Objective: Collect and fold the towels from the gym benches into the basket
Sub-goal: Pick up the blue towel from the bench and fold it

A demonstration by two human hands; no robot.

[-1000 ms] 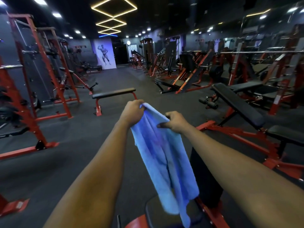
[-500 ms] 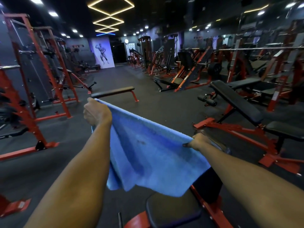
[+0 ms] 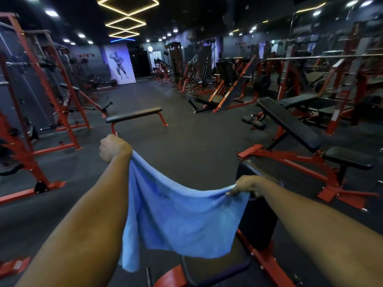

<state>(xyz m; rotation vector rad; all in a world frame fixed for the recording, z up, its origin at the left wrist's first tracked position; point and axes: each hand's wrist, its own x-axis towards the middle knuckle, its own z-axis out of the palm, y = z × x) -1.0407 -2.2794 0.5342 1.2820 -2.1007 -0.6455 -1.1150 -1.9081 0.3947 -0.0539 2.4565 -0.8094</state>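
While a blue towel (image 3: 180, 220) hangs in the air above a black bench pad (image 3: 259, 216), a fold looks due.
Left hand (image 3: 115, 149) fists one top corner, right hand (image 3: 246, 186) pinches the other; matching corners and pulling the sagging edge taut should fold it cleanly. No basket shows.

Blue towel (image 3: 182, 220), held spread by its upper corners between left hand (image 3: 115, 149) and right hand (image 3: 246, 185), top edge sagging, hanging before the black-padded bench (image 3: 259, 220).
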